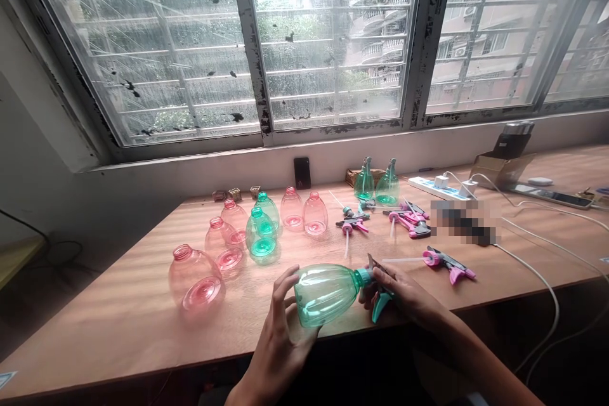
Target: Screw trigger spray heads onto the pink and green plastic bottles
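A clear green spray bottle (326, 295) lies sideways in the air above the table's front edge, its neck toward the right. My left hand (285, 323) is wrapped round its base end. My right hand (392, 285) grips the green and grey trigger sprayer (380, 307) at the neck; the fingers cover much of the head. The sprayer's collar sits at the bottle mouth, but I cannot tell how tightly. Nearest to my right hand on the table is a pink trigger sprayer (450, 264) with a white tube.
Several pink bottles (195, 282) and green bottles (261, 241) without tops stand at left. Loose sprayer heads (409, 219) lie behind my hands. Two green bottles with sprayers (387, 187) stand near the wall. A power strip (440, 188), cables and a phone (552, 195) are at right.
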`<state>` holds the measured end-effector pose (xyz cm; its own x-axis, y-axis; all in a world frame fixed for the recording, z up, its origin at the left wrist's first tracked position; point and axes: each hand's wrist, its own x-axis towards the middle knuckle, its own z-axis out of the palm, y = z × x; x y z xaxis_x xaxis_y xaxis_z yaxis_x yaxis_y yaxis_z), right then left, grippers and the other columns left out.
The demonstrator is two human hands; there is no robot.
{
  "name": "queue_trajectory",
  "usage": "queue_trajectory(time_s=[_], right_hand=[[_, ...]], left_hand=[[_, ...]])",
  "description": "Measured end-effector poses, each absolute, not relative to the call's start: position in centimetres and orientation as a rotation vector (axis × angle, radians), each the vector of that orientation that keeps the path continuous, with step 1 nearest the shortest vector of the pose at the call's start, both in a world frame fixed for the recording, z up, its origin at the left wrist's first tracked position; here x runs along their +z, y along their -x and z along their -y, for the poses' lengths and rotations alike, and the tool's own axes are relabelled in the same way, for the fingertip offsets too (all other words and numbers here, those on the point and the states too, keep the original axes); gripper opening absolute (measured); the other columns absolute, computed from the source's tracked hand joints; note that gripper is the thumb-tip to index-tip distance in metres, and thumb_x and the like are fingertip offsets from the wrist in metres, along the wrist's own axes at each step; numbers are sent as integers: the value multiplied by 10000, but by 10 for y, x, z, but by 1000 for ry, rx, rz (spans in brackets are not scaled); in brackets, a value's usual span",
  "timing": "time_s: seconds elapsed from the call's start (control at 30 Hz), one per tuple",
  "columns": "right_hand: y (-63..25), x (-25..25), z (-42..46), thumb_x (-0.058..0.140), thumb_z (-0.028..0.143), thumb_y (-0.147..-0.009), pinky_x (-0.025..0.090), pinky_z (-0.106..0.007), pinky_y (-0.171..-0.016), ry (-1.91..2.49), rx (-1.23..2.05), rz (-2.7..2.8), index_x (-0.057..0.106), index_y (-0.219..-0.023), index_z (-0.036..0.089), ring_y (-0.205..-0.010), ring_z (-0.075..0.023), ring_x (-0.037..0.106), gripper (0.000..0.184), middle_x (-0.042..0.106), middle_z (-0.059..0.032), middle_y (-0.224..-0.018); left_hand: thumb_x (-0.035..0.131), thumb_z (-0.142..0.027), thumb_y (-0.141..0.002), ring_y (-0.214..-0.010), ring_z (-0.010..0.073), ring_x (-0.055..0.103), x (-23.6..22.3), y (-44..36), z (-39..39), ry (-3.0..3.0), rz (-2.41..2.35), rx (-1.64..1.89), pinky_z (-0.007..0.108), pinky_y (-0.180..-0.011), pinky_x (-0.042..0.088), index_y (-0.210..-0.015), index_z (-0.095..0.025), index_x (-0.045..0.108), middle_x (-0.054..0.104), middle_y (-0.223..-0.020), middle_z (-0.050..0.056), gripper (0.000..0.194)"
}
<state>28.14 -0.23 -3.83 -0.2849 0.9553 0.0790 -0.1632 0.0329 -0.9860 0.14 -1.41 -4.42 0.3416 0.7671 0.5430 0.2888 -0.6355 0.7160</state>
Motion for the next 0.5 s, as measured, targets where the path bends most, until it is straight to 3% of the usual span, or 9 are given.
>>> queue_trajectory(time_s=[0.2,0.33,0.5], right_hand=[[-284,-42,1,628,539,-951,529,-305,-621,913,1385,1360,635,-959,184,-632,-187,697,355,763,-51,-779],[-287,-43,-1,630,525,-953,494,-273,-599,906,1381,1313,631,-874,184,-605,-163,662,351,750,-40,-737],[-298,-48,-1,641,594,-917,457,-275,-547,924,1368,1273,633,-842,185,-566,-167,612,416,716,-44,-684]], left_hand=[[656,-243,-926,-1288,310,606,-43,-3,14,-2030,-998,1218,509,-1050,557,-1548,-375,172,395,-1558,121,799],[611,-215,-952,-1449,325,438,-40,0,14,-2128,-1003,1161,553,-1148,449,-1597,-384,28,328,-1641,107,886],[590,-212,-958,-1458,335,428,-37,5,14,-2267,-950,1063,579,-1160,420,-1610,-367,29,198,-1698,97,874]])
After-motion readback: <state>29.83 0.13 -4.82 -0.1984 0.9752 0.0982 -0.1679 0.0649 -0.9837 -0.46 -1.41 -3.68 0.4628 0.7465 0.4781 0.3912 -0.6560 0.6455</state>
